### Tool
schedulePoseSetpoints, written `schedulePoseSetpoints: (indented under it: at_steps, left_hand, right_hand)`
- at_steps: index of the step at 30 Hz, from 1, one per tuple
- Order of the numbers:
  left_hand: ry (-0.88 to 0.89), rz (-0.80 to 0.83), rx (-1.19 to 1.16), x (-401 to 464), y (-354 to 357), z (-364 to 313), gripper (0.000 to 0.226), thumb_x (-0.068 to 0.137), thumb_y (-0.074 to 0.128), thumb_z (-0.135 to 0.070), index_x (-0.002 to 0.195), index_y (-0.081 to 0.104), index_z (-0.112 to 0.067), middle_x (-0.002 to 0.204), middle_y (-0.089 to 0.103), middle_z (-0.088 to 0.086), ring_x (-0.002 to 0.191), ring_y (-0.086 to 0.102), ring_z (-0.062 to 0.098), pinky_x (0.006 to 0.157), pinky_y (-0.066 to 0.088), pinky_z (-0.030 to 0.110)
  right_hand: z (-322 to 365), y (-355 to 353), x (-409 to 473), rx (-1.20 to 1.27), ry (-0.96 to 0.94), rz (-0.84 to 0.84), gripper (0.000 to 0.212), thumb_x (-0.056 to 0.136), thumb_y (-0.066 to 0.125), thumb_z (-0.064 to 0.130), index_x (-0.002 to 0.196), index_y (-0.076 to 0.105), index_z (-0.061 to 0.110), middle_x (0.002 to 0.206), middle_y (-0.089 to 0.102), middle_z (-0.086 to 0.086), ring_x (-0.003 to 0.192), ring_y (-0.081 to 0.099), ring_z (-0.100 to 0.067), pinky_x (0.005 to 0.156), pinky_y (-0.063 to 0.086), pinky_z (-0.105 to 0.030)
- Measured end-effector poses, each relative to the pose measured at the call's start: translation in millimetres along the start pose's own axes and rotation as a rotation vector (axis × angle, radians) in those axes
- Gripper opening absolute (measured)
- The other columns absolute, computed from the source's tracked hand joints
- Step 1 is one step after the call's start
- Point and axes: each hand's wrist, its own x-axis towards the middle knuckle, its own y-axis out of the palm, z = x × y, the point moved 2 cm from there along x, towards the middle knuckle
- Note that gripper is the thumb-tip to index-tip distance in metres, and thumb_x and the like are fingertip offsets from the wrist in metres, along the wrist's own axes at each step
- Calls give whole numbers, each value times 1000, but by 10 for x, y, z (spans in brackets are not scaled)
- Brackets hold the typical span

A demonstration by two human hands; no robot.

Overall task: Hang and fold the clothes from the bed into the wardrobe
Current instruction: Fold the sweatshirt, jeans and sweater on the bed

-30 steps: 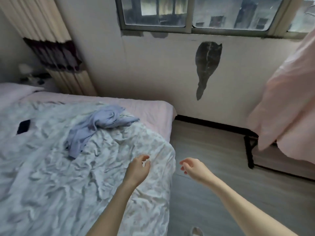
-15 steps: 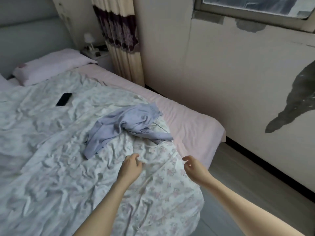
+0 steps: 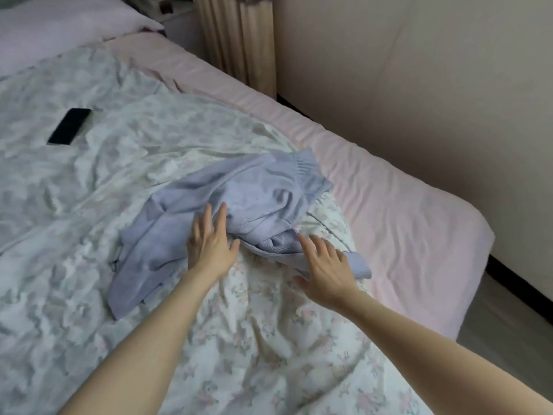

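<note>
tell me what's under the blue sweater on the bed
The blue sweater lies crumpled on the floral quilt, which shows all round it. Both hands, left and right, reach its near edge with straight fingers. Whatever the bunched folds cover cannot be seen.

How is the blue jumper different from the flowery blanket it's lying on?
The crumpled lavender-blue knit sweater is one plain colour; the white floral-print quilt has small flowers. The sweater is bunched in a small heap, while the quilt spreads across the bed. The sweater has ribbed edges; the quilt shows none. Both are soft, wrinkled cloth.
</note>
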Motion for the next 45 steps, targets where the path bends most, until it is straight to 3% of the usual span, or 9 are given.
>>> schedulePoseSetpoints:
  at_steps: [4,7,11,24,30,34,38,43,45]
  left_hand:
    - [69,99,155,687,189,96,66,90,55,-41,147,22,-33,159,0,2,145,-2,29,112,20,46]
    - [146,60,100,793,264,101,32,95,48,-25,125,52,-17,137,46,12,127,41,33,98,39,43]
    - [40,30,-161,488,234,-3,28,100,34,-21,120,47,-7,112,60,27,99,56,47,78,45,48]
    - [50,365,-80,-2021,216,-383,36,100,34,-34,129,44,-15,115,63,22,106,54,44,79,42,43]
    - [-4,558,-134,-2361,367,-381,33,85,50,-24,117,56,-17,124,52,3,116,52,27,93,44,36]
    - [0,246,-471,-2101,236,-622,52,73,51,-27,123,57,-15,123,48,0,114,49,16,97,39,29]
    - [39,171,-624,-2026,281,-978,43,78,53,-36,111,62,-10,103,54,1,84,56,15,85,48,30]
    - [14,345,-693,-2129,399,-992,69,72,71,-43,130,50,-11,119,54,-3,111,51,11,99,42,27]
    - [-95,323,-754,-2133,421,-937,48,73,74,-39,111,60,-13,105,65,-3,98,57,7,86,45,24]
  right_hand:
    - [36,315,409,-97,-61,49,85,88,51,41,149,-6,26,155,7,-3,131,27,-29,98,34,-42]
    - [22,400,476,24,-26,-9,56,92,47,27,144,26,22,138,37,-4,113,47,-28,80,44,-37]
    - [20,347,337,180,33,-61,22,96,44,30,114,46,17,107,56,-4,84,58,-30,63,40,-35]
    - [-860,66,-1647,161,292,39,27,89,55,37,112,55,23,98,61,-2,91,61,-30,67,42,-36]
    - [-1186,228,-2225,-2,368,377,56,88,45,41,142,31,35,132,45,5,122,46,-21,94,36,-37]
    - [-877,150,-1968,440,330,257,72,67,31,42,133,50,16,132,47,-1,121,43,-19,99,35,-32]
    - [-408,3,-1576,1187,519,128,19,81,48,24,75,51,6,76,44,-8,74,36,-19,63,30,-29]
    - [-189,-194,-1410,1462,432,296,36,93,36,34,93,65,13,94,66,-1,91,59,-21,89,43,-34]
    - [-134,-234,-1382,1534,387,359,49,102,21,32,108,65,9,104,68,1,95,62,-14,92,44,-28]
